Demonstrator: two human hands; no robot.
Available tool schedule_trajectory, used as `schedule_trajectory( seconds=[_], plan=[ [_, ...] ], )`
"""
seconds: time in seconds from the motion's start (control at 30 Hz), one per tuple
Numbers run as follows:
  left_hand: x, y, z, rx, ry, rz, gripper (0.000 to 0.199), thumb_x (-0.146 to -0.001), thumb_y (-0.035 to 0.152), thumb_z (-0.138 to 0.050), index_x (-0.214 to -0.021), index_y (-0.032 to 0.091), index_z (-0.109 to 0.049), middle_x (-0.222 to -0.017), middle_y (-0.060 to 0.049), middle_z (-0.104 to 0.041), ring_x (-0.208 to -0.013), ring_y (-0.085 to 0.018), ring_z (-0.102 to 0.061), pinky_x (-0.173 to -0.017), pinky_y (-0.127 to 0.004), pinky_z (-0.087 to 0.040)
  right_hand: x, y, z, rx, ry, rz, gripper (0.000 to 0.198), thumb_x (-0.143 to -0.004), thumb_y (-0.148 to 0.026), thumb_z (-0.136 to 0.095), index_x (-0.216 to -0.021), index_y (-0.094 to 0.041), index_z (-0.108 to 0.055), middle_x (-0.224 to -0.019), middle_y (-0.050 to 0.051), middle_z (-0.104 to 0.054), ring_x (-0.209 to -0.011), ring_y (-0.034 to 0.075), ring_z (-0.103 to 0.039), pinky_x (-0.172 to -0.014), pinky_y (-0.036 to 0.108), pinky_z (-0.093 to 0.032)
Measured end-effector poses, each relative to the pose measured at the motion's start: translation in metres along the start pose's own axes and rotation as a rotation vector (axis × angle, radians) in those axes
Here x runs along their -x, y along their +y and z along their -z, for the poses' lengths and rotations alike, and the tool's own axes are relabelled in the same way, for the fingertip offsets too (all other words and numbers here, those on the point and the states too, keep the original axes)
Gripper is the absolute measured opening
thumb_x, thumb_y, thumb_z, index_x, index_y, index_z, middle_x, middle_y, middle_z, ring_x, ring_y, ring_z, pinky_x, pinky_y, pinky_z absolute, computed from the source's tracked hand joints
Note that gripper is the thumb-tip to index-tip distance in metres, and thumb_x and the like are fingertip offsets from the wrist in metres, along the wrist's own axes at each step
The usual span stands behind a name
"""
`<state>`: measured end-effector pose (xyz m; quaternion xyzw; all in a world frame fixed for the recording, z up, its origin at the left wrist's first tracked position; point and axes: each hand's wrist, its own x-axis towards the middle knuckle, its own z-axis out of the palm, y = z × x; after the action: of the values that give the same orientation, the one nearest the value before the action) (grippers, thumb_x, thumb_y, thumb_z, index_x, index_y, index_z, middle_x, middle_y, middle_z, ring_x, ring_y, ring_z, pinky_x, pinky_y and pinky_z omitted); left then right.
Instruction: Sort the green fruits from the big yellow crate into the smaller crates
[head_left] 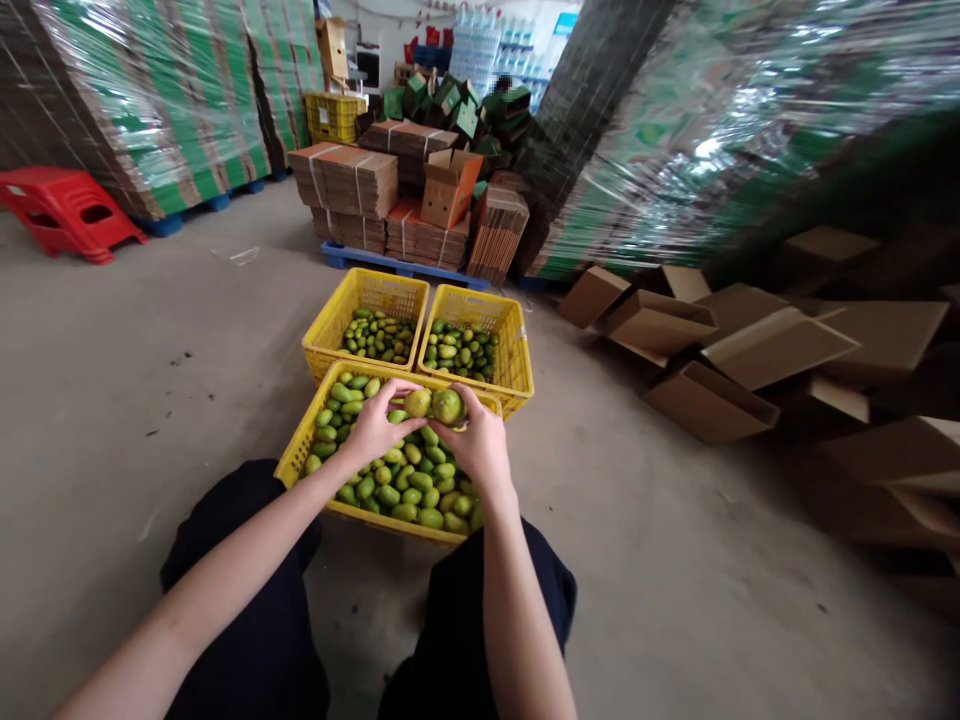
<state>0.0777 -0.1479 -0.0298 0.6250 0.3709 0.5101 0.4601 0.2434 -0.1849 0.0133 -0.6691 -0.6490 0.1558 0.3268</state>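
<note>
My left hand [381,425] is closed around a yellowish lemon [417,403], thumb below and fingers above. Right beside it, my right hand [480,437] grips a greener lemon [449,407] whose pointed end faces me. The two fruits are held side by side over the near yellow crate [300,450]. That crate, between my knees, holds many green and yellow-green lemons [405,512]. Beyond it stand a left yellow crate [321,343] and a right yellow crate [523,372], each partly filled with similar fruit.
Bundles of flattened cartons [352,182] lie on a blue pallet [405,268] ahead. Open cardboard boxes [712,400] are heaped on the right. A red stool [67,210] stands at left, near wrapped green stacks [165,100]. Bare concrete floor [187,330] surrounds the crates.
</note>
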Motion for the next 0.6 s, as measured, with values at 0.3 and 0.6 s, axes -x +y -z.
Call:
schedule_trajectory(
  seconds=[0.3, 0.6],
  plan=[
    [0.0029, -0.0029, 0.0075, -0.182, 0.036, -0.122, 0.035, -0.071, 0.022, -0.079, -0.103, 0.024, -0.067, -0.114, -0.008, -0.069, -0.112, -0.026, -0.061, -0.095, -0.039, -0.047, 0.0009, -0.0065, -0.0073, 0.031, -0.003, -0.001, 0.051, -0.076, -0.026, -0.071, -0.126, -0.02, -0.061, -0.114, 0.014, -0.073, -0.1, 0.03, -0.069, -0.086, 0.039, -0.051],
    [-0.0006, 0.0037, 0.0075, 0.178, 0.09, 0.121, 0.049, -0.06, 0.027, -0.087, -0.104, 0.02, -0.067, -0.116, -0.008, -0.064, -0.098, -0.02, -0.064, -0.087, -0.032, -0.052, -0.0015, -0.0039, -0.0064, -0.267, 0.032, -0.041, 0.05, -0.072, -0.038, -0.073, -0.119, -0.022, -0.063, -0.093, 0.004, -0.074, -0.082, 0.023, -0.068, -0.079, 0.035, -0.054]
  ],
)
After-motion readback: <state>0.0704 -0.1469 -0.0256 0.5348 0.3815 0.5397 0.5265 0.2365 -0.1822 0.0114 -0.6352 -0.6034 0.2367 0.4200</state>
